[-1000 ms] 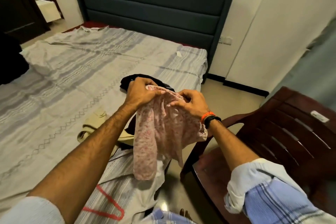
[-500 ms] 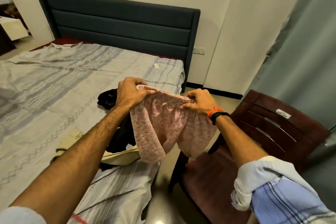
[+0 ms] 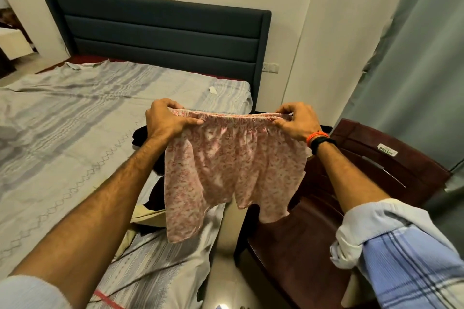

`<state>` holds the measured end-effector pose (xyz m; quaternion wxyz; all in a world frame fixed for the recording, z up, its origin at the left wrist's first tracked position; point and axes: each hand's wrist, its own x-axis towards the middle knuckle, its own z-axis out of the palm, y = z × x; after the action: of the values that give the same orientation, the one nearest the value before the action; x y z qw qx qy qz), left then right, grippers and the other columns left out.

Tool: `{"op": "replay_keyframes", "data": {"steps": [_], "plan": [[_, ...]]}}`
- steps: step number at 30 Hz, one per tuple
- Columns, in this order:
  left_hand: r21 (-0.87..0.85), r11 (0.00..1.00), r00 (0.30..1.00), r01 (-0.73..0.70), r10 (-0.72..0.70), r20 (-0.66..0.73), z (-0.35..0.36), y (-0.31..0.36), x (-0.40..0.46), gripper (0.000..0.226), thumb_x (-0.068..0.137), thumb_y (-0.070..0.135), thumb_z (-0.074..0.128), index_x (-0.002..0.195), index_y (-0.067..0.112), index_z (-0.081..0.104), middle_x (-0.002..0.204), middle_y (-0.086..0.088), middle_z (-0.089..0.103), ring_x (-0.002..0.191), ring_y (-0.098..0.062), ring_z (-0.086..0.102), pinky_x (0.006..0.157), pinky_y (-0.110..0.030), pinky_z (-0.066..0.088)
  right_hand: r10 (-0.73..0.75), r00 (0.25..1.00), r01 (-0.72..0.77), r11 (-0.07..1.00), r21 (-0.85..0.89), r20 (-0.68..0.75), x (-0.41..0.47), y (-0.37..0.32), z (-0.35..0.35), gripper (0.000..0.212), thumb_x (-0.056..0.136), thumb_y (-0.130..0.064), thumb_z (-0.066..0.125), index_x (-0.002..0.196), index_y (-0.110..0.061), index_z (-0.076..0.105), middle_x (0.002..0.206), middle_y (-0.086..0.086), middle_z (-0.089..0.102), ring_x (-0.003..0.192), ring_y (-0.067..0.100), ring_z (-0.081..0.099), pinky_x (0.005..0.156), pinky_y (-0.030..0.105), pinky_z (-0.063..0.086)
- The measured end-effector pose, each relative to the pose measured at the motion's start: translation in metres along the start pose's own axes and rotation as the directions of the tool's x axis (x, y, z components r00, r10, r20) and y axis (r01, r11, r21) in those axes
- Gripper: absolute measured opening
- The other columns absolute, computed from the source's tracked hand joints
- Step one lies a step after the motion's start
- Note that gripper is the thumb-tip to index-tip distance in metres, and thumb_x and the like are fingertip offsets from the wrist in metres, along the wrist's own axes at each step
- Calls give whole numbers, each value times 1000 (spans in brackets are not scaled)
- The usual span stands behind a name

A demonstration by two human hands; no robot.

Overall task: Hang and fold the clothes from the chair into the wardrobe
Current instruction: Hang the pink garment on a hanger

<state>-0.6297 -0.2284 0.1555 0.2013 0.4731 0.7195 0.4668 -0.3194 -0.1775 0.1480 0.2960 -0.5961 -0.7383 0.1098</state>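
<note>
Holding up pink floral shorts (image 3: 233,170) by the waistband, stretched flat between two hands: left hand (image 3: 165,120) clamped on the left end of the elastic, right hand (image 3: 298,121) pinching the right end, hands well apart with the band taut between them. Hanging in the air above the gap between the bed (image 3: 75,120) and the chair (image 3: 376,170), both legs dangling free, left leg reaching lower than the right. Looks like the start of the folding step for this one piece, just squaring it up before the fold. Next move probably calls for bringing the two ends of the waistband together so the legs stack, or laying it flat on the bed first, keeping the elastic even so it doesn't bunch. Then off to the wardrobe, which isn't in view, so can't say how far. Count-wise: one pair of shorts in hand, one chair with its visible seat looking bare, one bed, and a small heap on the bed edge behind the shorts with at least one black garment (image 3: 150,158) and one beige garment (image 3: 148,213), hard to tell if more underneath. One orange band and one black band (image 3: 320,139) on the right wrist. Seems like plenty left to do.
</note>
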Motion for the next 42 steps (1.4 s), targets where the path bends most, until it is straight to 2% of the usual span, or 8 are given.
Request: {"op": "replay_keyframes", "data": {"steps": [5, 12, 16, 21, 25, 33, 38, 42], "plan": [[-166, 972, 986, 166, -165, 19, -3, -5, 1, 51, 52, 32, 96, 93, 15, 70, 86, 3, 67, 75, -9, 63, 61, -18, 49, 93, 985, -64, 979, 195, -147, -2, 1, 6, 26, 72, -32, 86, 94, -22, 76, 84, -7, 70, 79, 7, 64, 70, 21, 52], [-341, 911, 973, 230, -218, 74, -3, -18, 5, 45, 50, 23, 97, 86, 10, 74, 83, -3, 76, 75, -20, 74, 71, -39, 62, 144, 980, -92, 936, 338, -133, -3, 6, 15, 24, 80, -22, 80, 102, -17, 72, 91, -7, 68, 78, -3, 60, 65, 10, 47], [-337, 900, 961, 277, -253, 114, -5, -23, 7, 50, 45, 29, 98, 83, 6, 76, 79, -4, 76, 69, -21, 74, 63, -39, 62, 236, 958, -136, 877, 462, -165, -1, 13, 19, 22, 74, -30, 85, 92, -22, 75, 87, -4, 72, 80, 11, 68, 68, 23, 57], [-298, 880, 925, 371, -322, 200, -5, -23, 2, 35, 58, 23, 94, 73, 4, 68, 74, -10, 70, 40, -13, 59, 34, -18, 38, 249, 965, -163, 815, 557, -82, -1, 22, 23, 24, 72, -30, 87, 92, -22, 76, 92, 3, 75, 88, 20, 71, 79, 37, 61], [-334, 885, 933, 326, -244, 265, -6, -26, 4, 33, 63, 18, 91, 86, 2, 75, 76, -9, 75, 59, -17, 72, 48, -24, 53, 235, 971, -208, 772, 601, 34, -1, 29, 19, 23, 72, -27, 86, 89, -14, 76, 89, 11, 74, 82, 23, 70, 80, 43, 60], [-419, 828, 863, 373, -145, 484, -20, -10, 2, 22, 81, 12, 74, 60, 6, 69, 49, 0, 65, 38, -11, 57, 38, -18, 44, 64, 964, -251, 531, 809, 258, 0, 30, -11, 27, 67, -29, 84, 88, -13, 79, 87, 6, 76, 81, 17, 70, 75, 27, 59], [-315, 864, 918, 392, -346, 192, 2, -12, 9, 23, 66, 13, 86, 76, -1, 70, 67, -6, 70, 66, -21, 70, 58, -28, 55, 317, 929, -370, 760, 535, 192, 14, 16, 26, 19, 70, -25, 85, 83, -12, 80, 82, 4, 77, 86, 23, 73, 80, 41, 61], [-278, 904, 945, 326, -307, 112, 32, -6, -3, 24, 64, 23, 86, 75, 7, 72, 65, 0, 68, 62, -18, 65, 58, -26, 50, 398, 904, -408, 701, 585, 154, 12, -15, 55, 28, 71, -23, 82, 85, 0, 76, 83, 13, 76, 78, 23, 71, 78, 43, 60]]}}
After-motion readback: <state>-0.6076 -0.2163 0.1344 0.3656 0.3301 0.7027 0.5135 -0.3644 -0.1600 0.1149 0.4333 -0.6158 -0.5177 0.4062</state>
